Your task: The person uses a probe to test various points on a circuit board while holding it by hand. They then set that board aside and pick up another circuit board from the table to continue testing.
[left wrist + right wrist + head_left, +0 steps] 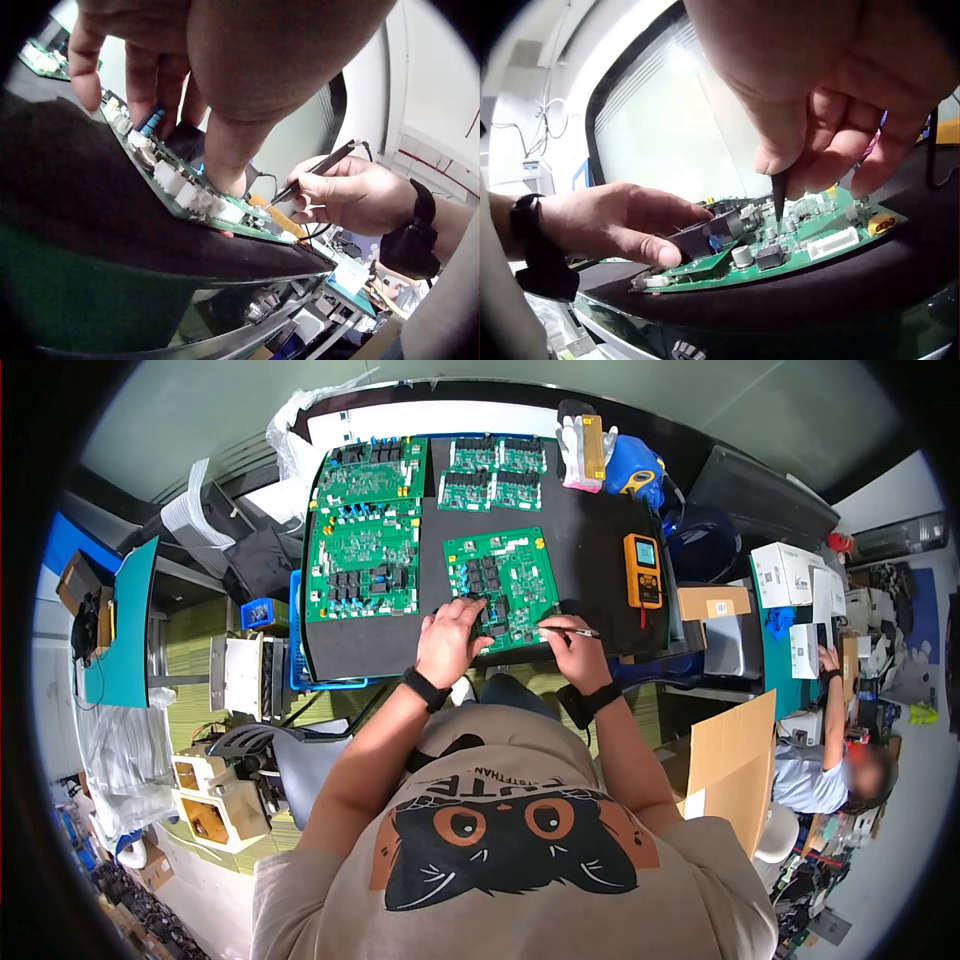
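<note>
A large green circuit board [525,575] lies on the black mat close to the person. A smaller green board [712,264] with a black block-shaped component [697,240] sits tilted over its near left part. My left hand [450,640] grips this smaller board, thumb on the near side and fingers across the far side. Between thumb and fingers, my right hand [575,652] pinches a thin black pen-like tool [322,169]. In the right wrist view its tapered tip points down among the large board's silver capacitors [742,256].
Two large green boards [365,550] stand at the mat's left; several small boards [492,472] lie at the back. An orange handheld meter [643,572] is on the right, below a blue device [634,465]. Another person [815,775] reaches over a bench at far right.
</note>
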Tool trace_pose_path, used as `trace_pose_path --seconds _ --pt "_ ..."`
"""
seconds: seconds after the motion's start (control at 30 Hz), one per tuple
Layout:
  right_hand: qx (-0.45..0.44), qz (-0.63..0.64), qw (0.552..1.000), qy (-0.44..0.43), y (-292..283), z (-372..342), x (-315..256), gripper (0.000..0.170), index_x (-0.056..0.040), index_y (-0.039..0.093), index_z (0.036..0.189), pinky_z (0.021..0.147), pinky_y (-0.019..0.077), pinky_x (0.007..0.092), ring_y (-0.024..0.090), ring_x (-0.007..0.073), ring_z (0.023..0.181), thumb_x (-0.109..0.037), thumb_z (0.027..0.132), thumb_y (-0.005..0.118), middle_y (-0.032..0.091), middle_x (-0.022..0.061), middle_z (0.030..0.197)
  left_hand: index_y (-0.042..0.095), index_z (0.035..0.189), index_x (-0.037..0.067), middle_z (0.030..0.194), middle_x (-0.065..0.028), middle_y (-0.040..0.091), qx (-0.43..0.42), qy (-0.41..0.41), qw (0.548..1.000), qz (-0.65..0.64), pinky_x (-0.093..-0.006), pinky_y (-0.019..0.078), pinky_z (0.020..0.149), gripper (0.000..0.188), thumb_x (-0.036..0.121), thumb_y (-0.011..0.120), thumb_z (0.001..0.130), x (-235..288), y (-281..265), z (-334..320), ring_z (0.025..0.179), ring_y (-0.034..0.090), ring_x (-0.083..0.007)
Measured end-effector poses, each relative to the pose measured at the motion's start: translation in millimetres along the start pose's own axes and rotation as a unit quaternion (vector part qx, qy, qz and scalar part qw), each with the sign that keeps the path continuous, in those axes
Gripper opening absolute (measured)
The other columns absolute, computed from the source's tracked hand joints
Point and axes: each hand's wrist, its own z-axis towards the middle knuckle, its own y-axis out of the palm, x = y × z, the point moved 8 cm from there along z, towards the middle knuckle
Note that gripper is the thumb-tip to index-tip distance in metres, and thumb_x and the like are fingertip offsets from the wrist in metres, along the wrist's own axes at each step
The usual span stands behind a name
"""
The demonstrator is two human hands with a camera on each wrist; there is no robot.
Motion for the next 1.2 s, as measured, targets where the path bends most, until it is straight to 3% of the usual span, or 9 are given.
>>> trace_pose_path --seconds 0.1,0.17,0.63,0.9,1.07,1.2 --pt "-0.020 0.006 1.000 0.006 -1 7 0 0.015 -0.0045 0.071 0.100 0.083 0.0516 0.0432 0.065 0.0348 0.094 -0.016 0.093 0.064 0.070 0.0140 0.097 0.060 0.132 0.011 0.127 -0.0075 0.062 -0.002 -0.001 1.000 -0.003 -0.0445 0.0475 0.091 0.062 0.021 0.083 0.075 -1 0 -1 0.117 0.059 -0.0298" --pt "-0.089 -0.003 0.995 0.033 5 12 3 0.015 -0.0044 0.071 0.099 0.082 0.0520 0.0422 0.065 0.0344 0.093 -0.016 0.092 0.065 0.071 0.0142 0.096 0.060 0.132 0.011 0.127 -0.0074 0.062 -0.001 -0.001 1.000 -0.005 -0.0444 0.0474 0.091 0.062 0.021 0.083 0.075 -1 1 0 0.117 0.059 -0.0297" --pt "-0.145 -0.032 0.988 0.037 9 23 12 0.015 -0.0069 0.073 0.101 0.086 0.0525 0.0418 0.065 0.0325 0.099 -0.015 0.091 0.064 0.072 0.0120 0.103 0.060 0.132 0.010 0.125 -0.0076 0.063 -0.003 0.006 1.000 -0.003 -0.0441 0.0476 0.090 0.063 0.022 0.083 0.075 -1 -1 1 0.116 0.059 -0.0297" --pt "-0.188 -0.058 0.979 -0.050 13 33 11 0.018 -0.0077 0.075 0.099 0.091 0.0516 0.0416 0.064 0.0309 0.101 -0.017 0.091 0.062 0.073 0.0088 0.104 0.060 0.131 0.010 0.125 -0.0080 0.063 0.001 0.012 1.000 0.005 -0.0439 0.0475 0.091 0.062 0.022 0.083 0.075 -2 0 1 0.116 0.059 -0.0300" --pt "-0.199 -0.030 0.979 -0.021 13 39 8 0.014 -0.0056 0.074 0.096 0.085 0.0526 0.0412 0.066 0.0324 0.097 -0.015 0.089 0.067 0.072 0.0132 0.100 0.061 0.131 0.011 0.125 -0.0070 0.063 -0.001 0.006 1.000 0.001 -0.0452 0.0474 0.091 0.062 0.024 0.084 0.074 -2 0 2 0.116 0.059 -0.0292" --pt "-0.190 -0.014 0.980 -0.054 13 41 4 0.012 -0.0043 0.074 0.094 0.080 0.0535 0.0424 0.067 0.0331 0.091 -0.012 0.088 0.067 0.072 0.0152 0.094 0.060 0.131 0.012 0.126 -0.0062 0.062 -0.012 -0.005 1.000 -0.005 -0.0457 0.0463 0.093 0.063 0.026 0.083 0.074 -3 3 2 0.117 0.058 -0.0288"
